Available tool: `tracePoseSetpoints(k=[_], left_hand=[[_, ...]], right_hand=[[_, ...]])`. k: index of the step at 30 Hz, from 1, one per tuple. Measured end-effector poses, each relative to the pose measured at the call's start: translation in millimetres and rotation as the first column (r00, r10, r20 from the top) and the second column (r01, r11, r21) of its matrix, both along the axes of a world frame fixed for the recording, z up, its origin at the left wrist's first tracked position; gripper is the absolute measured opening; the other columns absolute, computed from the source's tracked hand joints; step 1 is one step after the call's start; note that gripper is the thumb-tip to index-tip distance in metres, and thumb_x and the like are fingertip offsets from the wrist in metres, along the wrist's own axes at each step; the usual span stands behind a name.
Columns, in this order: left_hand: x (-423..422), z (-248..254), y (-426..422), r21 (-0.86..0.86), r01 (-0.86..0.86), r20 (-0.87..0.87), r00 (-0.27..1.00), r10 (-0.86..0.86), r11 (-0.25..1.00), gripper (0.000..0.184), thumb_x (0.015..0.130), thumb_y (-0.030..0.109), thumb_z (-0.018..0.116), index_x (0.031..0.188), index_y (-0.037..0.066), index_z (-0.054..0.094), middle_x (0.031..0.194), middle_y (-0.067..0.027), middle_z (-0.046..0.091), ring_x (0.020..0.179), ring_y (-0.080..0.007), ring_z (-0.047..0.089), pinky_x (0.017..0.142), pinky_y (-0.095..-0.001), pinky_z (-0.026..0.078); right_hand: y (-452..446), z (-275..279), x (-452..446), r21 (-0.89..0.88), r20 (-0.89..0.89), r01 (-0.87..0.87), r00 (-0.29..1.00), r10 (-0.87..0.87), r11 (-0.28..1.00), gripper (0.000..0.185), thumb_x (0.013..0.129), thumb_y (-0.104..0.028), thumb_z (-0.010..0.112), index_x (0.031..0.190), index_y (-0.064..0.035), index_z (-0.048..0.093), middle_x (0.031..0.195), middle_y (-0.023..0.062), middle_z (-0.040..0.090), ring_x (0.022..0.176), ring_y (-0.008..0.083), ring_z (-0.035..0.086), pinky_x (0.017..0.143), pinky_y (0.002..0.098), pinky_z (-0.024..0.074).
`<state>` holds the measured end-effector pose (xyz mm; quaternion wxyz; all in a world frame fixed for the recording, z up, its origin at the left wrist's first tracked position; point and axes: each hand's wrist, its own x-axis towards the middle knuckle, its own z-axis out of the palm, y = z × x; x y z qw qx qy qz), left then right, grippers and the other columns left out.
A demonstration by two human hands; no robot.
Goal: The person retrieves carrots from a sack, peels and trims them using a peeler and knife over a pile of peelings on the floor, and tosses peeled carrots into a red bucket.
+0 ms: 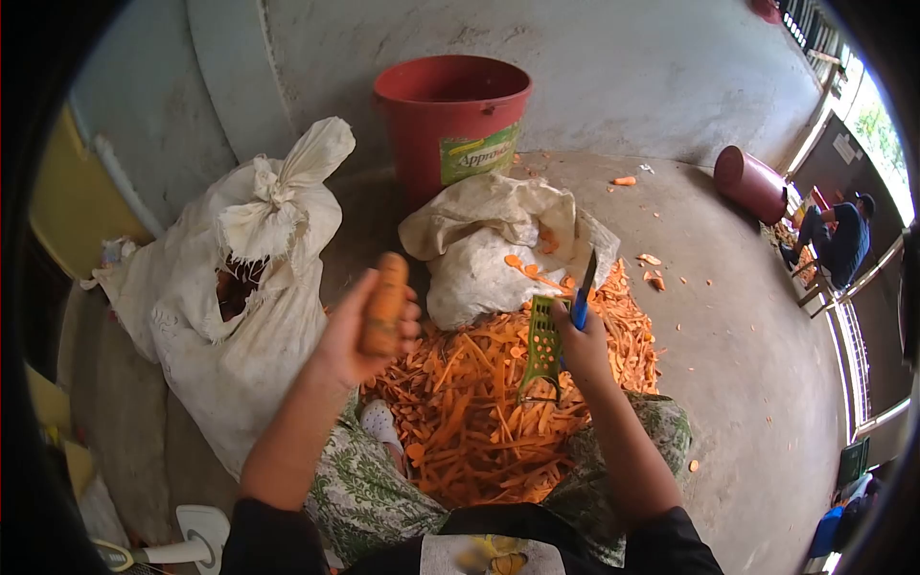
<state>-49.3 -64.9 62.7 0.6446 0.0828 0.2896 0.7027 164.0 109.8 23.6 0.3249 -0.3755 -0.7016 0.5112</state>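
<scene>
My left hand [347, 337] is closed around a carrot [386, 307], held upright in front of a white sack. In my right hand [586, 347] are two tools: a knife [581, 303] with a blue handle, its blade pointing up, and a flat green peeler [543, 350] with rows of holes, hanging down from the fingers. Both hands are above a large heap of orange carrot peelings [479, 412] between my legs. Carrot and tools are apart from each other. Behind the heap lies a crumpled white sack [470, 287] with carrot bits on it.
A tall tied white sack [240, 355] with a torn hole stands at the left. A red bucket [407, 129] is by the wall. Further right, a dark red bin [750, 187] lies tipped over, near a seated person [843, 240]. Carrot scraps dot the concrete floor [747, 383].
</scene>
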Motion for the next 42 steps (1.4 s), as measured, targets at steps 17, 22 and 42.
tracePoseSetpoints(k=[17, 22, 42], left_hand=[[129.8, -74.6, 64.3, -0.218, 0.142, 0.261, 0.962, -0.082, 0.966, 0.030, 0.093, 0.033, 0.034, 0.101, 0.009, 0.049, 0.083, -0.0034, 0.057, 0.069, -0.0151, 0.057, 0.062, -0.0287, 0.050], [111.2, -116.3, 61.8, -0.087, 0.397, 0.074, 0.917, -0.391, 0.914, 0.034, 0.091, 0.036, 0.037, 0.106, 0.007, 0.048, 0.088, -0.0058, 0.057, 0.077, -0.0164, 0.058, 0.067, -0.0309, 0.051], [125.0, -58.1, 39.9, -0.270, 0.368, -0.096, 0.909, -0.406, 0.890, 0.041, 0.093, 0.039, 0.030, 0.106, 0.004, 0.047, 0.085, -0.0095, 0.057, 0.073, -0.0164, 0.057, 0.059, -0.0306, 0.048]], right_hand=[[-28.4, -15.6, -10.3, 0.079, -0.079, 0.279, 0.959, -0.273, 0.957, 0.027, 0.087, -0.023, 0.050, 0.074, 0.0002, 0.047, 0.053, 0.0061, 0.043, 0.048, 0.0131, 0.036, 0.047, 0.0300, 0.0331], [1.4, -28.9, -13.3, 0.171, 0.093, 0.377, 0.914, -0.395, 0.910, 0.029, 0.087, -0.026, 0.049, 0.076, 0.0006, 0.049, 0.055, 0.0123, 0.047, 0.047, 0.0214, 0.042, 0.049, 0.0358, 0.0352], [53.1, -5.5, 6.5, 0.247, 0.002, 0.560, 0.815, -0.579, 0.790, 0.026, 0.090, -0.026, 0.045, 0.085, -0.0050, 0.058, 0.062, 0.0032, 0.055, 0.049, 0.0103, 0.046, 0.044, 0.0284, 0.0350]])
